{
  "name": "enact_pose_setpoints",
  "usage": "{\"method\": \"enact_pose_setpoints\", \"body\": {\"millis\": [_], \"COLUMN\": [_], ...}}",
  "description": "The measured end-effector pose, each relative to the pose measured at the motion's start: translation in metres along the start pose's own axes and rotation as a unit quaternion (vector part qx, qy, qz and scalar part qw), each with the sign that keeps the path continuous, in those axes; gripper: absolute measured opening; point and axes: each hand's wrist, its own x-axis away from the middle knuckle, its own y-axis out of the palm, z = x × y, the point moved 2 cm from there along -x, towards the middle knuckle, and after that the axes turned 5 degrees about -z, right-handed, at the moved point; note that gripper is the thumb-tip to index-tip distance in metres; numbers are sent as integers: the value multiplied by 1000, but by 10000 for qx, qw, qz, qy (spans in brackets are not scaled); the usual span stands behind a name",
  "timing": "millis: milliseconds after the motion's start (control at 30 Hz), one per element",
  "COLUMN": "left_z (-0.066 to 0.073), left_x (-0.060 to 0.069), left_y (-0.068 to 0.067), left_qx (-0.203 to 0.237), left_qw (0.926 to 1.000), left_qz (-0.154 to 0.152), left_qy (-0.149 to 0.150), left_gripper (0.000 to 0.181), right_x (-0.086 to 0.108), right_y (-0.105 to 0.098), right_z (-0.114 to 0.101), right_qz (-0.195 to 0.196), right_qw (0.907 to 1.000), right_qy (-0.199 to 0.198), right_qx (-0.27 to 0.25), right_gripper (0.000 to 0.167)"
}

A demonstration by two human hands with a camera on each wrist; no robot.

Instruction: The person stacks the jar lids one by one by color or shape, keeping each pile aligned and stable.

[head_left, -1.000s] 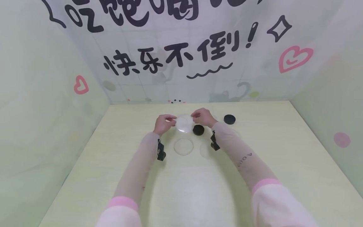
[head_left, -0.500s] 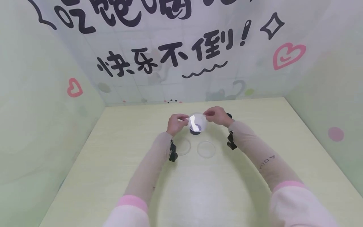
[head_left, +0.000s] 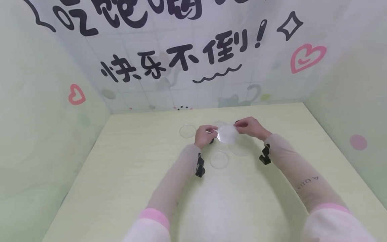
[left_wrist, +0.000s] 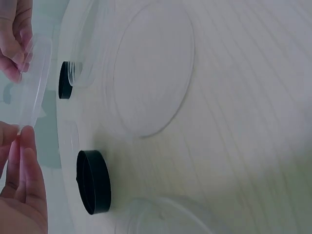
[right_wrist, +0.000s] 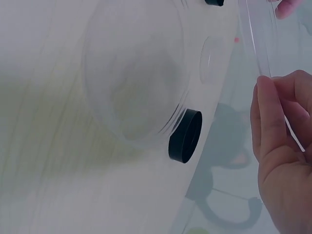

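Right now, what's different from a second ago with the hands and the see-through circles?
The left hand and right hand moved to the right, carrying the held see-through circle with them. Another see-through circle now shows to their left. Nothing was let go: both hands still pinch the held one. The black cap by the left hand and the nearest see-through circle stayed put.
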Motion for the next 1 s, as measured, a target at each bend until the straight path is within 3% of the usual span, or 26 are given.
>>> {"method": "enact_pose_setpoints", "body": {"millis": [433,733,1000], "left_z": [9,4,3], "left_x": [3,-1,-1], "left_y": [31,48,55], "left_qx": [433,358,-87], "left_qw": [9986,9980,9980], "left_qz": [-288,-442,-516], "left_qy": [-65,-286,-351], "left_gripper": [21,22,24], "right_x": [21,26,29], "right_y": [-9,-10,-8], "right_z": [21,38,45], "right_qz": [4,116,100], "right_qw": [9994,9989,9981], "right_qy": [339,438,590], "right_qx": [-109,-113,-155], "right_gripper": [29,27,27]}}
